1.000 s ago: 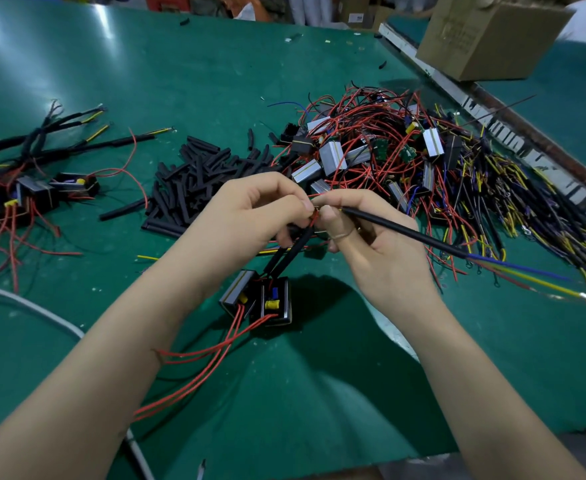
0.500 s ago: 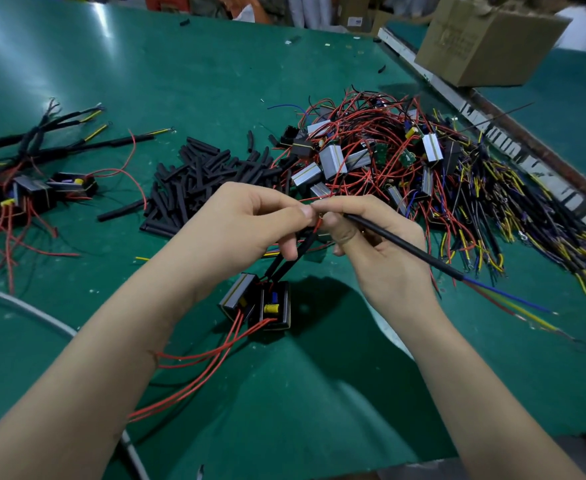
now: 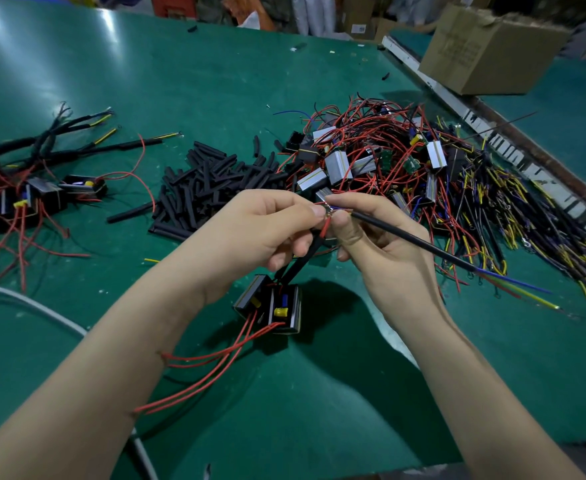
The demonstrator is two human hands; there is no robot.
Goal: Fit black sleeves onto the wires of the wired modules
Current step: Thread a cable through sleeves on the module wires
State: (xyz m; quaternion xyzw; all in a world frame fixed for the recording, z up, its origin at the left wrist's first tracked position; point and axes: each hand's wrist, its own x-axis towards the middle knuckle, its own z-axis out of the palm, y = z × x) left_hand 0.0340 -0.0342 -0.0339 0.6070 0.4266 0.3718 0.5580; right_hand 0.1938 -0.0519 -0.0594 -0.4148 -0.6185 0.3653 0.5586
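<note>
Above the two boxy black modules (image 3: pixel 272 304), the left hand (image 3: pixel 263 230) pinches bare wire ends (image 3: pixel 326 211); the right hand (image 3: pixel 381 244) grips a slim matte sleeve (image 3: pixel 419 242). Loose tubular sleeves (image 3: pixel 212 178) lie beyond.

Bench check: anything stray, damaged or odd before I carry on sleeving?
A few black sleeve bits lie far up the mat, away from the sleeve pile. The cardboard box has a torn top flap. Nothing else stands out.

Bright overhead light, white glare on green table (image 3: pixel 77 64) upper left, soft shadows under forearms, wide-angle edge bending
</note>
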